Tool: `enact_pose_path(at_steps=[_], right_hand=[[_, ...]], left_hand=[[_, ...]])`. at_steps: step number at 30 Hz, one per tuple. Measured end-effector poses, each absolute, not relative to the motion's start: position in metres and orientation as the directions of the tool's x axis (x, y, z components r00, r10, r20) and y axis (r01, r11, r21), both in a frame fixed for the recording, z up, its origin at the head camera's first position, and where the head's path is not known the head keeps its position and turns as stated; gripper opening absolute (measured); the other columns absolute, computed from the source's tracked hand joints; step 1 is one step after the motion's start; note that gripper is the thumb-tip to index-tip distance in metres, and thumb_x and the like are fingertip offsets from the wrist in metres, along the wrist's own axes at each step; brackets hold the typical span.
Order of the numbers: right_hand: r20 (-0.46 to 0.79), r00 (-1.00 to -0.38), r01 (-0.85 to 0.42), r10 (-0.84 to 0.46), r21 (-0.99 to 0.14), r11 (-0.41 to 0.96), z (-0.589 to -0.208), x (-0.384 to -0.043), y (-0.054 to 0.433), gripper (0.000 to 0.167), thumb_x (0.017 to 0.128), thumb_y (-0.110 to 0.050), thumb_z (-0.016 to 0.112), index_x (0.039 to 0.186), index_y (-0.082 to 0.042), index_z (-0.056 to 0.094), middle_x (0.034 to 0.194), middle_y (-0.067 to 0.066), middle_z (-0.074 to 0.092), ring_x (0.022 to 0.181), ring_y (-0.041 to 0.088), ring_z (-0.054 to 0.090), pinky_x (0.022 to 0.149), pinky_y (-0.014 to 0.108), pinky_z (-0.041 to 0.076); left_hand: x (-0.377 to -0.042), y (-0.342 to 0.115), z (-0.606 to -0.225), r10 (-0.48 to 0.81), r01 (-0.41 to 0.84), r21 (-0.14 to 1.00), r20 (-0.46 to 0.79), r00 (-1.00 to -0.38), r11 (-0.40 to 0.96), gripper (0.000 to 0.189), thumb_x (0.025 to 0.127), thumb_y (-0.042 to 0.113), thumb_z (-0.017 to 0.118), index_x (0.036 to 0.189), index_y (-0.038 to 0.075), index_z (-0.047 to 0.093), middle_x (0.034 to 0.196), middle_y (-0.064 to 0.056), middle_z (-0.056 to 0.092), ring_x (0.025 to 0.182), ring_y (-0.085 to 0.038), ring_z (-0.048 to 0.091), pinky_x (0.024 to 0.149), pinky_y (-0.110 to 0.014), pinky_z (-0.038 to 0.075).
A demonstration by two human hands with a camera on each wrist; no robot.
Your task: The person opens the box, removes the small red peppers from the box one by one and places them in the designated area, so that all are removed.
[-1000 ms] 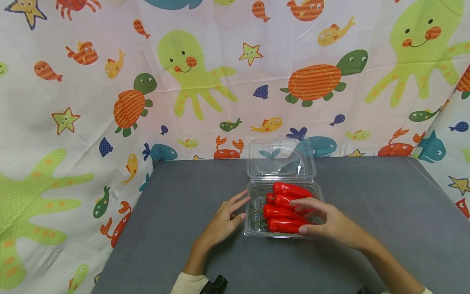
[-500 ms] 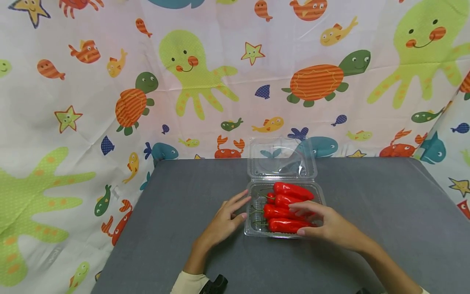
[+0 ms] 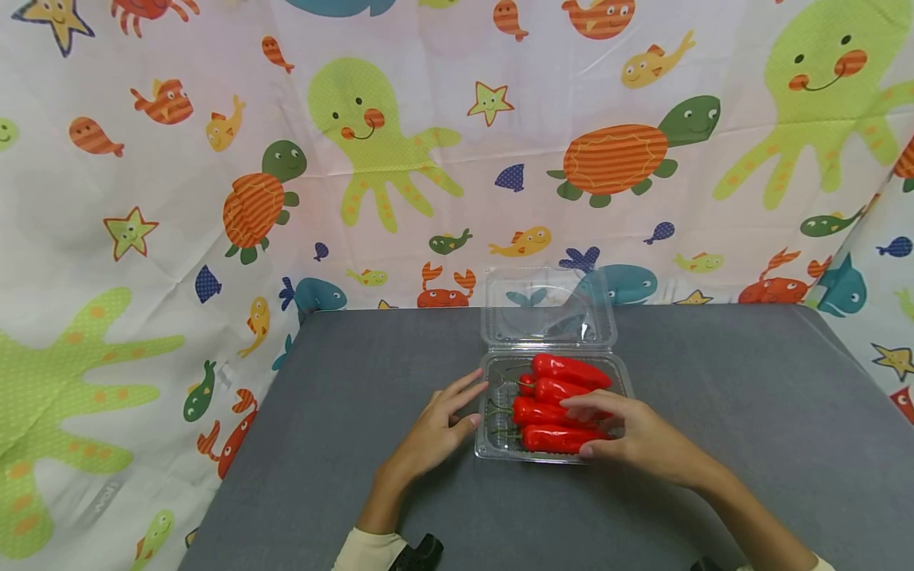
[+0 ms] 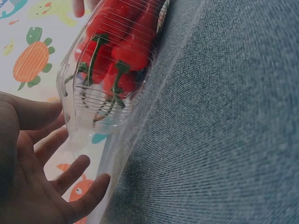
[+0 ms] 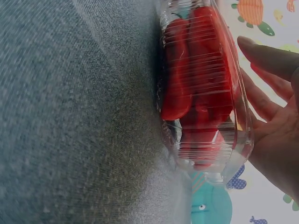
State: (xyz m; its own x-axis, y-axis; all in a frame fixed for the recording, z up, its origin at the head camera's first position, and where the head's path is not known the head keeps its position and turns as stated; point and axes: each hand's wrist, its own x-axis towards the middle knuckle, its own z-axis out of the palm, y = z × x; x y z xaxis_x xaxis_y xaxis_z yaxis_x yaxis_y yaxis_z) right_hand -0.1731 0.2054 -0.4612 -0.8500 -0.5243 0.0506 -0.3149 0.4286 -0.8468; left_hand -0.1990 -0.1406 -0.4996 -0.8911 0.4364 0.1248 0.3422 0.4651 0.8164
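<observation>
Several red peppers (image 3: 558,438) with green stems lie side by side in a clear plastic clamshell box (image 3: 496,456), whose lid (image 3: 548,309) stands raised at the back. My left hand (image 3: 432,434) is at the box's left side, its fingertips at or close to the rim; in the left wrist view the left hand (image 4: 42,177) has spread fingers holding nothing. Over the box's right end reaches my right hand (image 3: 639,436), fingers above the peppers and thumb near the front one. In the right wrist view that right hand (image 5: 275,112) has its thumb extended; whether it touches a pepper is unclear.
The box stands on a grey cloth-covered table (image 3: 343,396). Behind and to the left hangs a white curtain (image 3: 421,71) printed with sea animals. A dark wrist device (image 3: 417,553) sits at my left sleeve (image 3: 367,549).
My right hand has shifted very slightly left over the peppers. The left hand, the box and the peppers look unchanged apart from a small camera shift.
</observation>
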Motion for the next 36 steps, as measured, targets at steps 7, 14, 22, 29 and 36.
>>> enact_pose_path(at_steps=[7, 14, 22, 29, 36], right_hand=[[0.042, -0.867, -0.311, -0.497, -0.824, 0.473, -0.4606, -0.1741, 0.2054, 0.051, 0.091, -0.023, 0.084, 0.138, -0.014, 0.067, 0.124, 0.006, 0.07, 0.108, 0.024, 0.063, 0.086, 0.028, 0.059], [0.036, -0.881, -0.314, -0.472, -0.79, 0.526, -0.4626, -0.1737, 0.2059, 0.04, 0.091, -0.022, 0.085, 0.128, -0.017, 0.072, 0.113, -0.002, 0.071, 0.101, 0.02, 0.064, 0.085, 0.028, 0.059], [0.041, -0.873, -0.343, -0.485, -0.759, 0.554, -0.4616, -0.1744, 0.2065, 0.032, 0.091, -0.024, 0.084, 0.123, -0.02, 0.077, 0.114, -0.006, 0.073, 0.103, 0.02, 0.063, 0.083, 0.026, 0.058], [0.054, -0.863, -0.372, -0.502, -0.739, 0.561, -0.463, -0.176, 0.2072, 0.028, 0.091, -0.023, 0.084, 0.119, -0.022, 0.08, 0.109, -0.009, 0.071, 0.101, 0.018, 0.063, 0.083, 0.025, 0.058], [0.049, -0.854, -0.378, -0.518, -0.742, 0.554, -0.4615, -0.1777, 0.2058, 0.025, 0.091, -0.026, 0.084, 0.116, -0.025, 0.081, 0.111, -0.009, 0.073, 0.1, 0.015, 0.063, 0.081, 0.025, 0.058]], left_hand=[[-0.1985, -0.1411, -0.4998, 0.439, 0.335, 0.821, 0.116, -0.891, 0.463, 0.055, 0.105, 0.016, 0.063, 0.159, 0.015, 0.051, 0.172, 0.01, 0.034, 0.137, -0.024, 0.044, 0.106, -0.054, 0.049], [-0.1977, -0.1409, -0.4987, 0.435, 0.328, 0.819, 0.107, -0.894, 0.472, 0.055, 0.105, 0.017, 0.063, 0.159, 0.015, 0.051, 0.172, 0.011, 0.035, 0.136, -0.023, 0.044, 0.106, -0.051, 0.05], [-0.1973, -0.14, -0.4983, 0.433, 0.327, 0.82, 0.108, -0.895, 0.47, 0.055, 0.105, 0.015, 0.063, 0.159, 0.015, 0.052, 0.171, 0.011, 0.035, 0.136, -0.022, 0.044, 0.106, -0.052, 0.05], [-0.1965, -0.14, -0.4993, 0.433, 0.34, 0.819, 0.126, -0.892, 0.462, 0.054, 0.105, 0.015, 0.063, 0.158, 0.013, 0.052, 0.171, 0.008, 0.036, 0.135, -0.024, 0.045, 0.104, -0.054, 0.05], [-0.1959, -0.1401, -0.498, 0.428, 0.332, 0.825, 0.124, -0.895, 0.456, 0.054, 0.105, 0.015, 0.062, 0.158, 0.013, 0.052, 0.171, 0.008, 0.036, 0.134, -0.023, 0.045, 0.104, -0.056, 0.05]])
